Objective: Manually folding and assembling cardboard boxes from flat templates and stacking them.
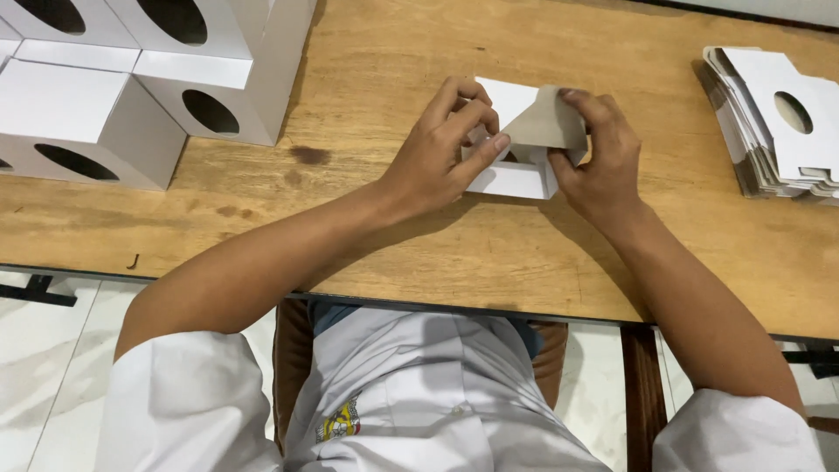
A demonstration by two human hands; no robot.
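- The half-folded white carton lay on the wooden table, near its middle, between both hands and in front of the seated person.
- The left hand was closed on the carton's left side, its fingers curled over the upper edge and pinching a panel against the thumb.
- The right hand gripped the right side, its fingertips pressing down the grey inner face of a raised flap while the thumb braced the carton wall from below.
- Risk 1: the raised flap appeared bent across the opening; uneven pressure from the right fingertips could have creased the board off its score line, leaving a crooked fold.
- Risk 2: the thin board looked easily crushed; too tight a pinch by the left fingers could have dented the panel or torn a tab.
- Risk 3: the carton rested only lightly on the table; a sideways push from either hand could have slid it away or sprung the folds apart.
- The stack of flat blanks at the table's right edge lay well apart from the right hand; a swept elbow could have scattered it.
- The finished boxes with oval windows stood stacked at upper left, well apart from the left hand.
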